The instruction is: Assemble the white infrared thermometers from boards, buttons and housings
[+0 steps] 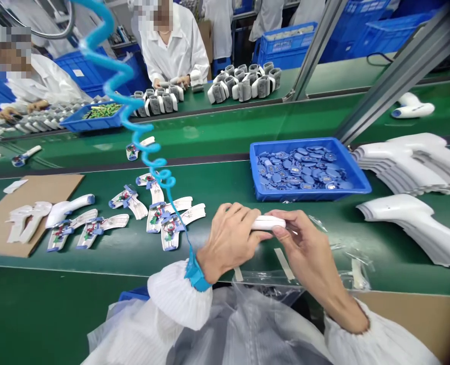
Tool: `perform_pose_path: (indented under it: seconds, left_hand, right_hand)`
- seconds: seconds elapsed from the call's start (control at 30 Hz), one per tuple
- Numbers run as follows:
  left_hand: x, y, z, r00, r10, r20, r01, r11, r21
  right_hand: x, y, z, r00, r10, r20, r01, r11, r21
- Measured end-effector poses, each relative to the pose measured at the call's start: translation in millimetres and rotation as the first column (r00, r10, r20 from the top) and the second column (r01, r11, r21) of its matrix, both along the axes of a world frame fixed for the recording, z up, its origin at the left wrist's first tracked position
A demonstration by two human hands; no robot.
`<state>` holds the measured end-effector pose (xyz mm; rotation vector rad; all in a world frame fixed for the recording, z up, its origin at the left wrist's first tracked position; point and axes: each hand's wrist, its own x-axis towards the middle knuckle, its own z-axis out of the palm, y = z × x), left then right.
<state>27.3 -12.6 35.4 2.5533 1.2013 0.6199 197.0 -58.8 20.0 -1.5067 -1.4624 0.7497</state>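
Both my hands hold one white plastic thermometer housing just above the green table. My left hand wraps its fingers over the housing's left end. My right hand pinches the right end with thumb and fingers. A blue wrist strap with a coiled blue cord sits on my left wrist. Several open half-housings with circuit boards lie to the left of my hands. A blue tray of blue button parts stands just beyond my hands.
White housing shells are stacked at the right. A cardboard sheet with white parts lies at the left. Clear plastic bags lie by my right hand. Two people in white coats work across the belt, near grey-white units.
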Motion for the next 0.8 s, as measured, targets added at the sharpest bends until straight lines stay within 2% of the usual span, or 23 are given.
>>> perform_pose_path:
  seconds: [0.1,0.17,0.23,0.27,0.33,0.4,0.43,0.47,0.53,0.6,0.63,0.7,0.73,0.77,0.8]
  left_hand:
    - [2.3,0.4,-2.4,1.0,0.008,-0.001,-0.008,0.999,0.04]
    - [-0.4,1.8,-2.9,0.999,-0.03,-0.013,0.031,0.998,0.06]
    - [-5.3,2.1,-2.8,0.996,-0.068,0.061,0.065,0.996,0.054]
    - [-7.4,1.5,-3.2,0.988,-0.033,0.148,0.028,0.999,0.039]
    - [-8.2,-0.4,-6.6,0.925,0.17,0.341,-0.161,0.985,-0.054]
    - [-3.0,-1.3,-13.8,0.796,0.415,0.44,-0.366,0.91,-0.196]
    - [1.2,-0.6,-18.3,0.749,0.491,0.444,-0.428,0.871,-0.243]
    - [5.7,1.2,-22.7,0.728,0.531,0.434,-0.459,0.847,-0.267]
    - [12.4,6.8,-28.3,0.721,0.55,0.421,-0.484,0.835,-0.263]
    - [11.7,12.1,-27.3,0.744,0.536,0.4,-0.464,0.844,-0.268]
    - [7.9,13.2,-24.3,0.764,0.516,0.386,-0.427,0.854,-0.296]
    - [-4.3,11.1,-16.6,0.795,0.452,0.405,-0.317,0.878,-0.359]
    - [-10.9,8.4,-13.6,0.793,0.41,0.45,-0.252,0.894,-0.371]
    - [-16.6,5.4,-12.1,0.772,0.379,0.51,-0.201,0.907,-0.37]
    - [-20.4,2.9,-12.5,0.728,0.377,0.573,-0.187,0.913,-0.364]
  right_hand:
    - [-1.6,-4.3,-5.1,0.998,-0.063,0.014,0.063,0.997,0.039]
    - [-0.5,-7.3,-9.8,0.995,-0.086,-0.044,0.087,0.996,0.019]
    - [3.3,-10.4,-12.5,0.991,-0.068,-0.119,0.065,0.997,-0.028]
    - [5.6,-11.8,-12.3,0.989,-0.047,-0.139,0.041,0.998,-0.051]
    - [8.5,-13.9,-8.7,0.994,0.001,-0.106,-0.011,0.996,-0.093]
    - [6.1,-15.1,-3.1,0.995,0.1,0.001,-0.099,0.988,-0.117]
    - [2.6,-15.4,-0.7,0.984,0.161,0.071,-0.153,0.982,-0.108]
    - [-1.9,-15.8,1.0,0.968,0.203,0.149,-0.192,0.977,-0.088]
    - [-11.6,-17.0,2.6,0.938,0.211,0.274,-0.214,0.977,-0.016]
    - [-17.4,-17.5,3.2,0.94,0.161,0.3,-0.173,0.985,0.016]
    - [-17.6,-16.8,3.8,0.954,0.142,0.265,-0.145,0.989,-0.009]
    - [-13.5,-12.5,6.0,0.989,0.124,0.078,-0.107,0.977,-0.186]
    - [-10.1,-9.0,7.4,0.994,0.098,-0.056,-0.111,0.933,-0.341]
    - [-6.8,-5.1,8.6,0.98,0.053,-0.192,-0.145,0.852,-0.504]
    - [-4.5,-1.2,9.4,0.95,0.003,-0.312,-0.211,0.742,-0.636]
